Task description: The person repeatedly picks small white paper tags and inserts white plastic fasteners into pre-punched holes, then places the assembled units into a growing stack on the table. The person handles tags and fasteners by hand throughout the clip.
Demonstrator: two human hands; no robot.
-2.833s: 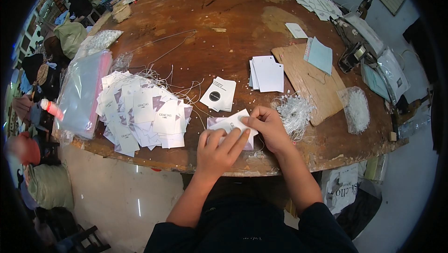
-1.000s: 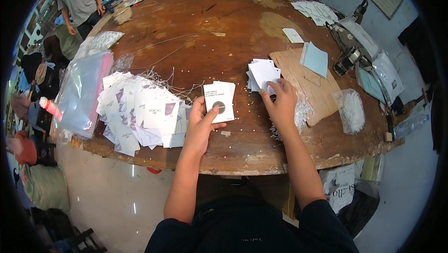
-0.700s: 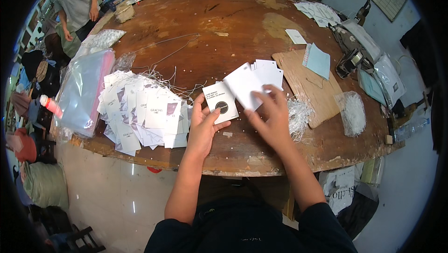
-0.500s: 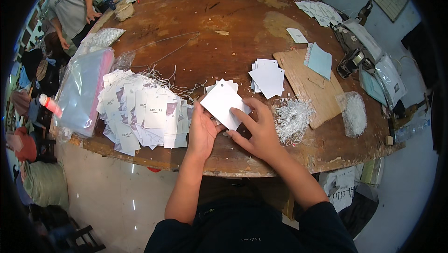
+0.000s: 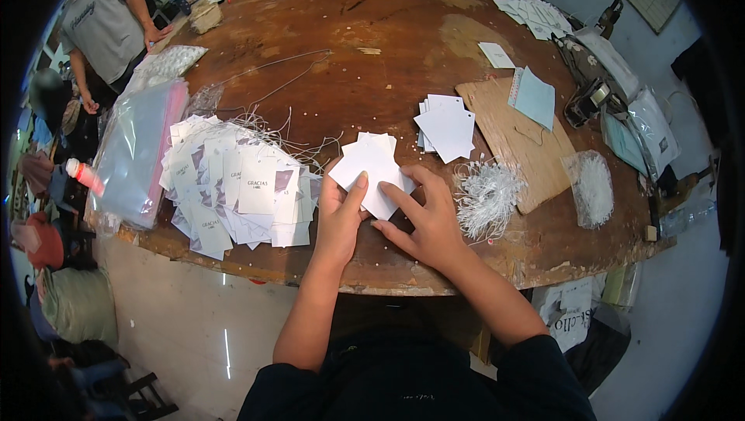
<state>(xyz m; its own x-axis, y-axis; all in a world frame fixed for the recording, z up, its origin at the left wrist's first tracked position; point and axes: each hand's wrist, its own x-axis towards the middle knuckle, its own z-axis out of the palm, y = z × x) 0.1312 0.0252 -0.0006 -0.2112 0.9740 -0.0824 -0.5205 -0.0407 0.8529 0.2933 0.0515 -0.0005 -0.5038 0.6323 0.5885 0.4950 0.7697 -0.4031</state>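
White square card point(image 5: 372, 162) from the hole-punched white stack point(image 5: 446, 132) now covers other white cards point(image 5: 388, 142), left hand point(image 5: 337, 215) and right hand point(image 5: 427, 215) fingers gripping them together near the bench's point(image 5: 388, 272) front edge.

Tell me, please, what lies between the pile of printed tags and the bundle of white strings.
In the head view, three things lie there: the left hand, the white cards it holds, and the right hand, touching these cards.

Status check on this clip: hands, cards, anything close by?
Left hand: gripping white cards, thumb on top. Right hand: touching the same cards. Close by: tag pile at left, white string bundle at right.
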